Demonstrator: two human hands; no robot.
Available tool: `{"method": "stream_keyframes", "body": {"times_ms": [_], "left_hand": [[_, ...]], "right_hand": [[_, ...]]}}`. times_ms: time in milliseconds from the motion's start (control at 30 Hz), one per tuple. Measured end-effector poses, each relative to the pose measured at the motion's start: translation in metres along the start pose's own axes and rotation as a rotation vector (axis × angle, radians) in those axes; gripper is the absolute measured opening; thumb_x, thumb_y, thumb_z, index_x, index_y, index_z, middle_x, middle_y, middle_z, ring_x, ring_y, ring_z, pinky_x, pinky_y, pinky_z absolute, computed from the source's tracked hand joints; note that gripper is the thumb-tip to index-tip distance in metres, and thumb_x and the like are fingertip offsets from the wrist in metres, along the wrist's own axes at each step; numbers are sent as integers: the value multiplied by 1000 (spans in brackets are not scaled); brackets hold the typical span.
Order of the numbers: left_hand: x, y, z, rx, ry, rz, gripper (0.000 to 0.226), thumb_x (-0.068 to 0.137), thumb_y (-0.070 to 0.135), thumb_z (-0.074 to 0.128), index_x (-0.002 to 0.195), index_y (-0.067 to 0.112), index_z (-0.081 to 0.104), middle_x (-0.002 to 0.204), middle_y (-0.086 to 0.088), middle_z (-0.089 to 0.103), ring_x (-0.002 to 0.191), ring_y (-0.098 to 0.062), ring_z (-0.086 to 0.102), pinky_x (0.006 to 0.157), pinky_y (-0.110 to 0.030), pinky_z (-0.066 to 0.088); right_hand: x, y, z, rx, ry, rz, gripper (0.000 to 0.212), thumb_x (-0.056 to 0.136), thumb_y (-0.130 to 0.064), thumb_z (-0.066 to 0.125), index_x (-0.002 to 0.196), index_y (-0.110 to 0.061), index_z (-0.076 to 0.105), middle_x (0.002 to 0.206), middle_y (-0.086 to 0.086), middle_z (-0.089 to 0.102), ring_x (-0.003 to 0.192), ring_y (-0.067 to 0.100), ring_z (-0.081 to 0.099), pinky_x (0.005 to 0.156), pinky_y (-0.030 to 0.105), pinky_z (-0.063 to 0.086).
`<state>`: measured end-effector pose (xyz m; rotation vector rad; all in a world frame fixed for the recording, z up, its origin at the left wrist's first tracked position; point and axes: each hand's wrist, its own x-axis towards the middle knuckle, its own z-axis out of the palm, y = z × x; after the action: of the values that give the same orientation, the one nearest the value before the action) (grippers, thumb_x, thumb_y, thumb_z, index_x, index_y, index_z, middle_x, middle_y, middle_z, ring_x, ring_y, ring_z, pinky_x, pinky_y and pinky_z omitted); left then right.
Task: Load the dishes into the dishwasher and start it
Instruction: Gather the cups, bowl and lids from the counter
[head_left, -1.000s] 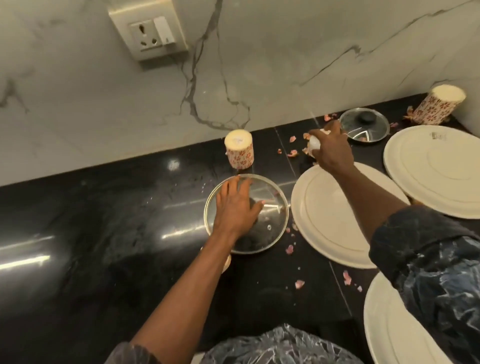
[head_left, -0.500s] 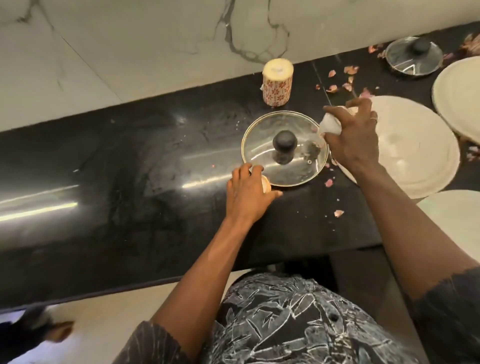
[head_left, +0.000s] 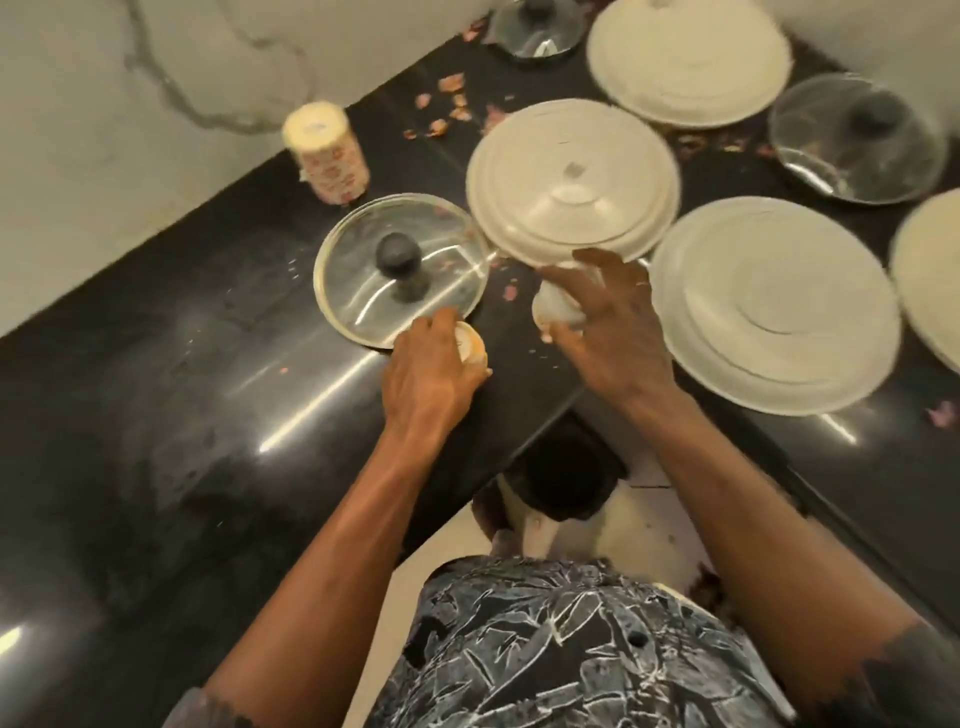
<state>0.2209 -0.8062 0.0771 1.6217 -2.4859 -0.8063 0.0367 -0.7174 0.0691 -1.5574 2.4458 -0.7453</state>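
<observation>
At the far left we see the glossy black stone countertop (head_left: 156, 389), which runs under a white marble wall (head_left: 104, 130). Near the wall stands an upturned paper cup with a red pattern (head_left: 326, 153). Just in front of it a round glass lid with a black knob (head_left: 400, 267) lies flat on the counter.

At that lid's near rim we find the left hand (head_left: 431, 371), fingers curled round a small cream cup (head_left: 470, 348). Blur keeps us from telling whether cup and lid touch. Pink scraps (head_left: 447, 111) lie scattered farther back.

The right hand (head_left: 613, 332) holds a small white object (head_left: 556, 306), too blurred for us to name, and its outer fingers are spread. Just beyond it rests an upturned round white plate (head_left: 571, 182), with a second white plate (head_left: 774, 306) to the right. Behind these we make out a third white plate (head_left: 685, 62), a small glass lid at the top edge (head_left: 535, 26) and another glass lid at the far right (head_left: 857, 145).
</observation>
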Motion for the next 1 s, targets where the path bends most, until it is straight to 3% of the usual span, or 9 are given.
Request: {"method": "stream_keyframes", "body": {"times_ms": [167, 300, 500, 633, 833, 1000], "left_hand": [[-22, 80, 32, 43, -123, 309, 67, 72, 40, 81, 130, 29, 52, 125, -3, 57, 112, -28, 57, 86, -41, 49], [-70, 150, 80, 117, -265, 559, 67, 72, 38, 82, 132, 29, 51, 127, -1, 56, 115, -26, 55, 85, -42, 49], [-185, 227, 173, 208, -507, 966, 69, 72, 38, 83, 133, 33, 50, 127, 2, 53, 113, -25, 56, 87, -41, 49], [-273, 263, 227, 297, -623, 1200, 69, 78, 39, 81, 138, 28, 49, 134, -1, 50, 115, -26, 55, 90, -42, 49], [-387, 281, 294, 405, -852, 1518, 63, 77, 31, 81, 133, 29, 52, 132, 1, 52, 115, -25, 55, 85, -35, 44], [-437, 294, 360, 514, -1052, 1641, 68, 76, 21, 83, 137, 20, 52, 134, -5, 51, 121, -26, 51, 96, -37, 44]], "right_hand": [[-85, 48, -54, -41, 119, 184, 56, 84, -29, 75, 136, -40, 57, 144, 0, 44, 126, 30, 40, 95, 27, 36], [-192, 93, -90, -79, 234, 390, 57, 84, -33, 76, 137, -40, 57, 145, 1, 43, 129, 30, 40, 101, 37, 43], [-377, 135, -115, -121, 425, 801, 60, 79, -29, 76, 136, -39, 58, 141, 0, 44, 124, 29, 43, 97, 37, 48], [-486, 138, -114, -136, 512, 1031, 64, 81, -34, 76, 142, -33, 54, 141, 3, 45, 123, 30, 42, 96, 39, 45], [-612, 126, -84, -58, 680, 1378, 64, 81, -34, 77, 140, -26, 53, 142, 3, 45, 123, 35, 42, 87, 45, 52], [-665, 120, -51, 33, 864, 1628, 70, 82, -28, 77, 145, -28, 46, 146, 2, 41, 122, 35, 44, 80, 46, 57]]}}
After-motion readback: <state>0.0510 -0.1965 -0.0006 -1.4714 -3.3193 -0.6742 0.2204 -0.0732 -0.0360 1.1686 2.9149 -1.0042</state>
